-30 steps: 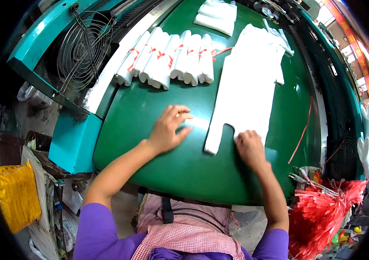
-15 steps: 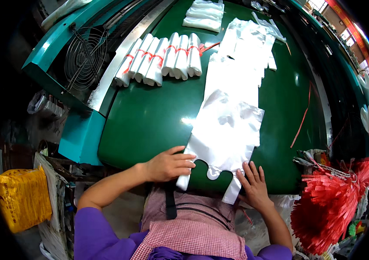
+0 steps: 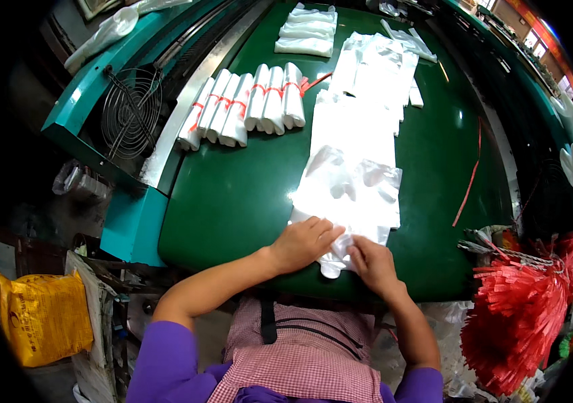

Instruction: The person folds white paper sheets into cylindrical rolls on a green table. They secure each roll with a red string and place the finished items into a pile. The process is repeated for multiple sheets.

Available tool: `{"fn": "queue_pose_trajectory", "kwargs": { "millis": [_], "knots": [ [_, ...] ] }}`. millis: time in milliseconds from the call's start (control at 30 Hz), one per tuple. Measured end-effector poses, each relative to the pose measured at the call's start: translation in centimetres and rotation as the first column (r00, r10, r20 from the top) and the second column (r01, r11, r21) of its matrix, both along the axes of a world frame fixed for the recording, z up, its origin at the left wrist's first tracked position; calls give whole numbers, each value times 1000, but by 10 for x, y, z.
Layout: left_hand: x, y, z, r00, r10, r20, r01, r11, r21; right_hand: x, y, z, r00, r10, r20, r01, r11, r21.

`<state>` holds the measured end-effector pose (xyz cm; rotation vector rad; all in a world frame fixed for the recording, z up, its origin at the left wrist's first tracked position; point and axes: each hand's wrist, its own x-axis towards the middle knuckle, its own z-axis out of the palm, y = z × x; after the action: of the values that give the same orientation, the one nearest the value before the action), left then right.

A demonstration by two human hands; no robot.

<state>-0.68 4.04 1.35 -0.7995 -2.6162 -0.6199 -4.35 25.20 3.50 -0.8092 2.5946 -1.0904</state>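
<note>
A stack of thin white T-shirt plastic bags (image 3: pixel 347 181) runs lengthwise down the green table, its handle end toward me. My left hand (image 3: pixel 305 243) is closed on the near left side of the top bags, fingers together over the plastic. At the near right side, my right hand (image 3: pixel 372 260) is closed with its thumb and curled fingers on the same bags. Both side handles are gathered inward at the hands; the rounded middle tab sticks out between them. How many layers are gripped is hidden.
Several rolled bag bundles (image 3: pixel 236 111) tied with red strips lie on the left of the green table (image 3: pixel 232 201). Folded white bags (image 3: pixel 305 32) lie at the far end. Red strips (image 3: pixel 515 316) hang in a bunch at right. A yellow package (image 3: pixel 48 317) stands lower left.
Both hands have moved inward toward each other, the left also further from me. The bag's spread side handles are now folded in under the hands, which have closed on the plastic.
</note>
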Motion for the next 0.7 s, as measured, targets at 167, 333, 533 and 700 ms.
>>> {"fn": "queue_pose_trajectory", "kwargs": {
  "millis": [167, 333, 533, 700],
  "knots": [
    [59, -8, -2, 983, -164, -81, 153, 980, -124, 18, -5, -6, 923, 264, -279, -202, 952, 232],
    [20, 8, -4, 992, -89, 88, 71, 979, 189, -20, 7, -10, 917, 244, -314, -154, 946, 286],
    [-35, -4, 5, 895, 65, 442, -170, 964, 203, -4, -7, 5, 894, 317, -318, -246, 938, 242],
    [10, 0, 11, 999, -41, -24, 39, 996, -77, 2, -5, -15, 893, 276, -356, -209, 954, 213]
  ]
}}
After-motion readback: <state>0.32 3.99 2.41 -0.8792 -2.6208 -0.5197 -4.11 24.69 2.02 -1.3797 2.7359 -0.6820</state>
